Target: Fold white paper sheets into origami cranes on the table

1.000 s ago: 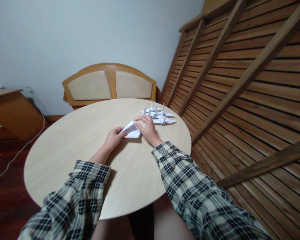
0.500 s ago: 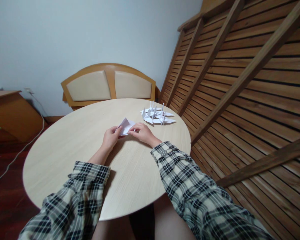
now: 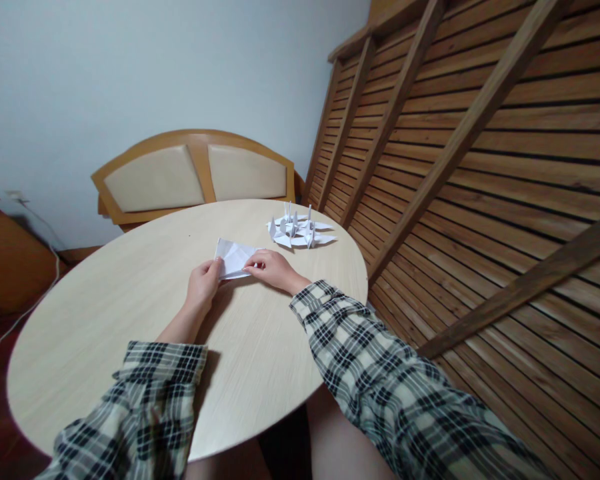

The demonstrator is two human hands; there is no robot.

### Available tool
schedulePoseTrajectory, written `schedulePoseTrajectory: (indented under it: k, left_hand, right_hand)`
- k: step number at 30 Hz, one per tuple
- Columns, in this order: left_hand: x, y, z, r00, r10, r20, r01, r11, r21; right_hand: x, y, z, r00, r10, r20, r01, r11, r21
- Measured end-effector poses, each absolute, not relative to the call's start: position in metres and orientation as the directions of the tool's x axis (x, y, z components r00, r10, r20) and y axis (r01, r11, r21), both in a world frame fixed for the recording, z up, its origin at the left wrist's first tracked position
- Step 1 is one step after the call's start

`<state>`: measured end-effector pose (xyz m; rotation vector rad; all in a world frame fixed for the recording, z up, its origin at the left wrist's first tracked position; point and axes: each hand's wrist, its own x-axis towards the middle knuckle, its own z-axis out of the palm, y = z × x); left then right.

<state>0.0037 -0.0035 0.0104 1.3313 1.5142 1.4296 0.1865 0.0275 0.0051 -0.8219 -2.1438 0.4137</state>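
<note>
A small white sheet of folded paper (image 3: 233,259) with creases across its face is held just above the round table, between my two hands. My left hand (image 3: 203,281) grips its left edge, thumb on top and the fingers hidden underneath. At the paper's right side, my right hand (image 3: 271,268) pinches the near right part between thumb and fingertips. Beyond my right hand stand several white folded paper cranes (image 3: 300,232), grouped close together with their points upward.
The round pale wooden table (image 3: 145,287) lies under my hands. Behind it a headboard with cream panels (image 3: 153,180) leans at the wall. A slatted wooden frame (image 3: 430,173) rises along the right. A white cable (image 3: 35,303) runs down at the left.
The view has turned slightly to the right. The paper now lies flatter and shows a wider face, where before a corner stood up. Both hands still hold it.
</note>
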Motion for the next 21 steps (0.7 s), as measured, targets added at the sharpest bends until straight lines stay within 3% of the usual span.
schedulePoseTrajectory:
  k: [5, 13, 17, 21]
  left_hand:
    - [-0.002, 0.003, 0.001, -0.259, 0.951, 0.171, 0.212, -0.117, 0.97]
    - [0.002, 0.008, -0.002, -0.141, 0.987, 0.076, -0.057, -0.085, 0.995]
    - [0.005, 0.005, 0.002, -0.069, 0.998, -0.003, -0.198, -0.011, 0.98]
    - [0.005, 0.003, 0.002, -0.079, 0.997, -0.004, -0.188, -0.011, 0.982]
  right_hand:
    - [0.187, 0.029, 0.003, -0.5, 0.655, 0.566, 0.458, 0.755, -0.469]
    - [0.189, 0.031, 0.001, -0.487, 0.655, 0.578, 0.554, 0.743, -0.376]
    - [0.189, 0.034, 0.0, -0.424, 0.688, 0.589, 0.582, 0.705, -0.405]
    - [0.189, 0.034, 0.002, -0.395, 0.716, 0.576, 0.554, 0.686, -0.472]
